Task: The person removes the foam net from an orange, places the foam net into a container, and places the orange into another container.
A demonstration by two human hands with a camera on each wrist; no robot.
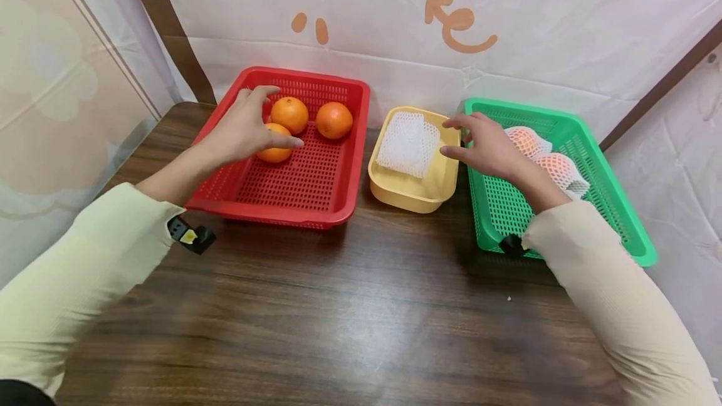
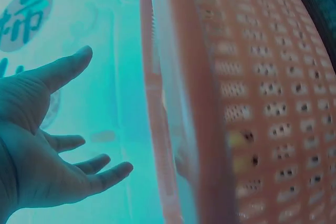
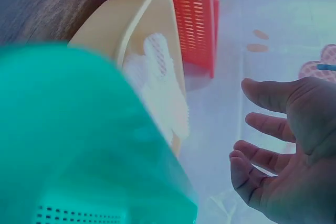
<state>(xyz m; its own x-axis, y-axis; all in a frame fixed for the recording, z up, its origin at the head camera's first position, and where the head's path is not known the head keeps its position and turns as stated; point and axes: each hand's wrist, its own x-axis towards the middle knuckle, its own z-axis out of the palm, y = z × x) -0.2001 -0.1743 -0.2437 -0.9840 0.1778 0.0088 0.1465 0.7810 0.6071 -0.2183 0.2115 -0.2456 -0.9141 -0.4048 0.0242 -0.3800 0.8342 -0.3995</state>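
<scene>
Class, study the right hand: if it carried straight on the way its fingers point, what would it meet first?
Most likely the white foam nets in the yellow box: the right hand points toward them in the head view. Its height is unclear, so it might pass over.

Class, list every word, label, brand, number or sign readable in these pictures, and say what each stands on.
"柿": in an oval patch on the backdrop, left wrist view.
Strokes below it: cut off by the picture's edge, unreadable.
Yellow mark on the black device at the left wrist: any lettering too small to read.
No other text is readable.
</scene>
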